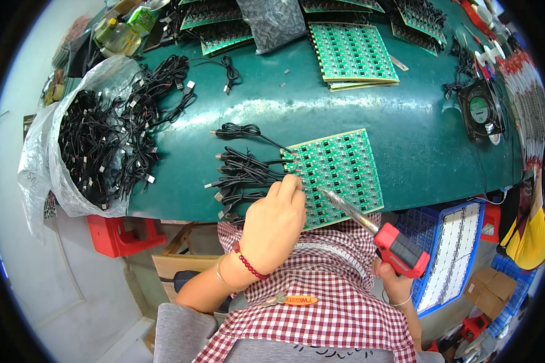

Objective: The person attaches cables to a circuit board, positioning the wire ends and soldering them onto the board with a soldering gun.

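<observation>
A green circuit board panel (345, 175) with rows of small parts lies at the table's near edge. Several coiled black USB cables (242, 166) lie along its left side, their ends reaching the board's left edge. My left hand (277, 215) is pinched at that edge, closed on the end of a black cable; the fingers partly hide it. In my right hand (395, 283) is a soldering iron (399, 249) with a red and black handle. Its metal tip slants up and left over the board, close to my left fingertips.
A clear plastic bag (85, 202) full of black cables sits at the left. Farther back are stacked circuit boards (354, 54) and a grey bag of small parts (272, 24). A black fan (479, 109) stands right; a blue crate (448, 260) is below the table.
</observation>
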A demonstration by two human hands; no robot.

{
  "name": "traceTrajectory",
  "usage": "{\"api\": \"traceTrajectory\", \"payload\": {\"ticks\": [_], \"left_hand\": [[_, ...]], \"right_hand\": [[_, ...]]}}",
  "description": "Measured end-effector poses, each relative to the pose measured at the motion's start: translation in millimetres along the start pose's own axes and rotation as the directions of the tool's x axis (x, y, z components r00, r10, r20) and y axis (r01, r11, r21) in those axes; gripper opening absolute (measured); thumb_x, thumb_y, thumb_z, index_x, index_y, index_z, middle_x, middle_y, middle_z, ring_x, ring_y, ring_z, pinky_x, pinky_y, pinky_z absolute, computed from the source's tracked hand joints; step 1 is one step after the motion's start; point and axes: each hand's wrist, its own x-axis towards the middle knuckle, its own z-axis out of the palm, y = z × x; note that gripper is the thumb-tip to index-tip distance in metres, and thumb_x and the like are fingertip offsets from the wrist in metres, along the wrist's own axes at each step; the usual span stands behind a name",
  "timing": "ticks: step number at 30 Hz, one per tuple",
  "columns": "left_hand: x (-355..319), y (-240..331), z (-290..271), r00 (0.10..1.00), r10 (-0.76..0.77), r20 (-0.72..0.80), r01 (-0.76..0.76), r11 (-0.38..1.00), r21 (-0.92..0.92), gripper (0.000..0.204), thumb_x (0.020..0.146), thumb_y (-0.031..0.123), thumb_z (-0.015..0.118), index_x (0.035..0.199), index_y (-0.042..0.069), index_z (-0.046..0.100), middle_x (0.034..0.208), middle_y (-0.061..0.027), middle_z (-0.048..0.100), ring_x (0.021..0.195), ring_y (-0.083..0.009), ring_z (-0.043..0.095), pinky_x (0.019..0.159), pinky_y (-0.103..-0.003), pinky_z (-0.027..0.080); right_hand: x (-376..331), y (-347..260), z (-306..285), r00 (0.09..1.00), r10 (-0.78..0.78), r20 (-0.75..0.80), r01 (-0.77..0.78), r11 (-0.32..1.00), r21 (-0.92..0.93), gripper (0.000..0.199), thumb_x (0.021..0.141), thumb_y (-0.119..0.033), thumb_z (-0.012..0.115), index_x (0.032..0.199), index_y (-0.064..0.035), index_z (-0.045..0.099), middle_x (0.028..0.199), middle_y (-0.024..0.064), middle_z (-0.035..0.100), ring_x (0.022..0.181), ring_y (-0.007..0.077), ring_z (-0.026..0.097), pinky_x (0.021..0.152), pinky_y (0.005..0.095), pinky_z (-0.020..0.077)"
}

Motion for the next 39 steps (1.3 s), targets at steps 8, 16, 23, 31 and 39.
{"api": "traceTrajectory", "payload": {"ticks": [8,16,23,31,39], "left_hand": [[10.8,-4.6,-3.3,0.978,0.068,0.199,-0.088,0.992,0.091,0.016,0.073,0.008,0.064,0.084,0.0,0.056,0.093,-0.0093,0.05,0.084,-0.0224,0.059,0.062,-0.032,0.052],[19.6,-8.4,-6.9,0.96,0.133,0.248,-0.163,0.981,0.105,0.01,0.074,0.008,0.062,0.079,0.001,0.057,0.088,-0.0104,0.051,0.082,-0.0228,0.059,0.061,-0.033,0.052],[21.7,-9.9,-5.7,0.961,0.165,0.223,-0.188,0.978,0.087,0.006,0.074,0.007,0.061,0.076,0.002,0.057,0.086,-0.0105,0.05,0.08,-0.0227,0.059,0.059,-0.033,0.052],[19.8,-8.2,-6.0,0.961,0.146,0.236,-0.178,0.977,0.116,0.007,0.072,0.007,0.062,0.075,0.002,0.058,0.086,-0.0101,0.051,0.08,-0.0218,0.06,0.059,-0.032,0.052],[19.7,-7.9,-7.3,0.961,0.143,0.237,-0.177,0.976,0.128,0.008,0.073,0.008,0.062,0.077,0.002,0.058,0.087,-0.0098,0.051,0.082,-0.022,0.059,0.059,-0.032,0.052]], "right_hand": [[-7.6,4.7,-5.0,0.996,0.056,0.068,-0.039,0.975,-0.218,0.031,0.076,-0.028,0.077,0.095,-0.0055,0.066,0.087,0.006,0.062,0.075,0.0184,0.06,0.066,0.0298,0.0467],[-7.7,6.8,-3.2,0.997,0.009,0.079,0.017,0.946,-0.322,0.033,0.075,-0.035,0.076,0.092,-0.0095,0.066,0.084,0.0039,0.06,0.071,0.0202,0.058,0.062,0.032,0.0417],[-4.7,10.0,-2.1,0.993,-0.067,0.095,0.1,0.911,-0.401,0.034,0.074,-0.034,0.077,0.092,-0.0074,0.066,0.083,0.0049,0.061,0.071,0.02,0.059,0.063,0.0315,0.0441],[-15.7,16.0,-8.0,0.998,0.053,0.041,-0.045,0.985,-0.167,0.032,0.075,-0.026,0.078,0.093,-0.0025,0.065,0.087,0.0079,0.062,0.075,0.0189,0.06,0.068,0.0309,0.0473],[-14.1,10.9,-6.0,0.994,0.08,0.073,-0.064,0.977,-0.203,0.031,0.076,-0.026,0.077,0.091,-0.0017,0.065,0.086,0.0081,0.062,0.074,0.019,0.059,0.067,0.0302,0.0469]]}}
